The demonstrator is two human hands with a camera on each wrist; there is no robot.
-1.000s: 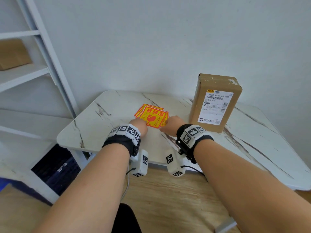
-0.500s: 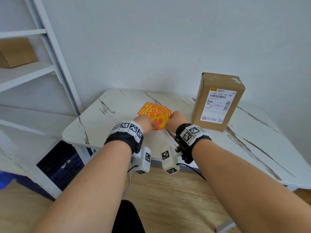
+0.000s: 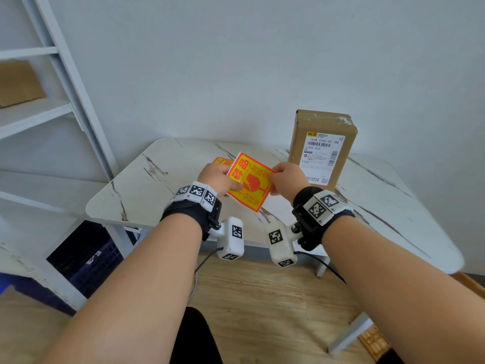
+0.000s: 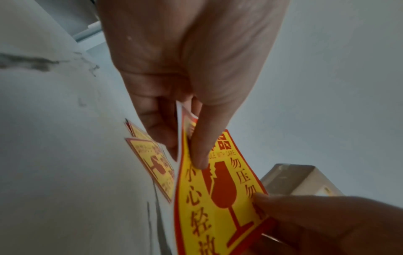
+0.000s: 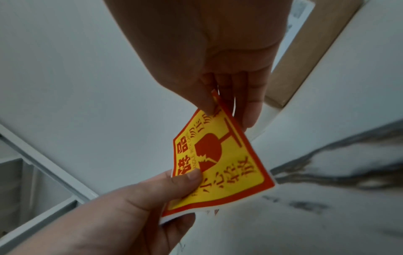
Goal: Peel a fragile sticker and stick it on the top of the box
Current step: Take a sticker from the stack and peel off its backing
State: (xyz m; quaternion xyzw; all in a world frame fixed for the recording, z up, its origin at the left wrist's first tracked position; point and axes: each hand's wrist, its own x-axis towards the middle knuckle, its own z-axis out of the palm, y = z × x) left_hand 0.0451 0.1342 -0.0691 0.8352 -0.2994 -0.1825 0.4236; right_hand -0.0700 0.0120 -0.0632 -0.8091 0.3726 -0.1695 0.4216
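Note:
A yellow and red fragile sticker [image 3: 249, 181] on its white backing is held above the marble table [image 3: 162, 179] by both hands. My left hand [image 3: 217, 177] pinches its left edge, thumb on the printed face [image 5: 187, 177]. My right hand [image 3: 284, 177] pinches the opposite corner between thumb and fingers [image 5: 209, 101]. In the left wrist view the sticker [image 4: 218, 198] bends slightly between the two grips. The brown cardboard box [image 3: 321, 148] stands upright just right of my right hand, with a white shipping label on its front.
More fragile stickers [image 3: 223, 161] lie on the table behind my left hand, also visible as a stack [image 4: 152, 162] in the left wrist view. A white shelf frame [image 3: 65, 82] stands at the left. A dark blue crate [image 3: 86, 256] sits under the table.
Both hands have lifted one sticker off the stack on the table and raised it toward me, turning its printed face up. The box has not moved.

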